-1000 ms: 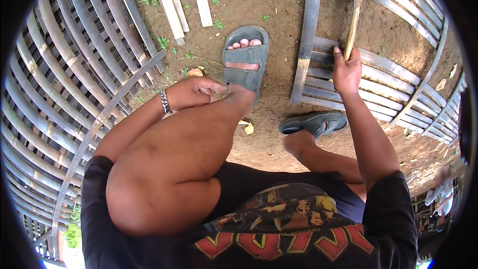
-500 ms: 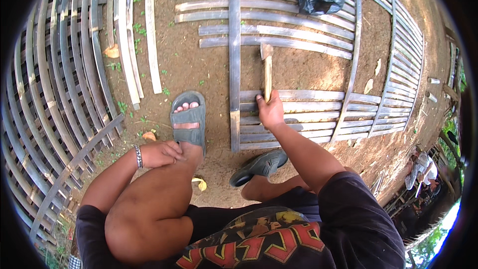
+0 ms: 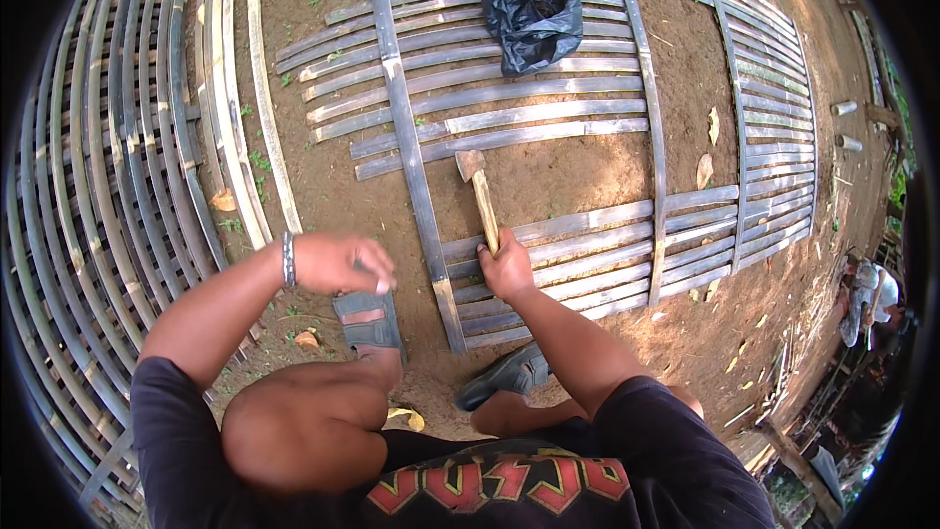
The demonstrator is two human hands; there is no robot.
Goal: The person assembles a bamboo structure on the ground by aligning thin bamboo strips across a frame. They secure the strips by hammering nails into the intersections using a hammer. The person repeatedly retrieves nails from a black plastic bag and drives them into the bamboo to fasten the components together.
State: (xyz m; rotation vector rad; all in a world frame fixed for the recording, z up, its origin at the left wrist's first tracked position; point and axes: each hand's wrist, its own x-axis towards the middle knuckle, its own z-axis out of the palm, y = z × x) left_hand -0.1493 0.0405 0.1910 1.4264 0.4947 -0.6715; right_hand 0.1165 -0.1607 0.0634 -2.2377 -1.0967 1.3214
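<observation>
Head view: one right hand point(image 3: 507, 264), fingers closed round the lower handle of a wooden-handled tool point(image 3: 484, 206); brownish head of the tool pointing away from the person, over bare soil point(image 3: 573, 176) between two groups of slats. One left hand point(image 3: 343, 263), blurred, fingers loosely bent and parted, thumb apart from the rest; position, above the front of the left sandal point(image 3: 372, 323), hiding the toes. One chain bracelet point(image 3: 288, 260), on the left wrist. One slatted frame point(image 3: 416, 176), flat on the soil, greyish strips crossed by longer bars; nearest bar running between the left hand and the tool. One black plastic bag point(image 3: 537, 24), crumpled, mouth open, resting on the frame's farther slats. One slatted panel point(image 3: 93, 137), dark and pale strips, along the left side. Several loose pale strips point(image 3: 258, 88), lying beside that panel. One right sandal point(image 3: 504, 380), grey, worn, beside the frame's near edge. One dark shirt point(image 3: 676, 446), red print across the front. Dry leaves point(image 3: 705, 171), scattered on the soil
</observation>
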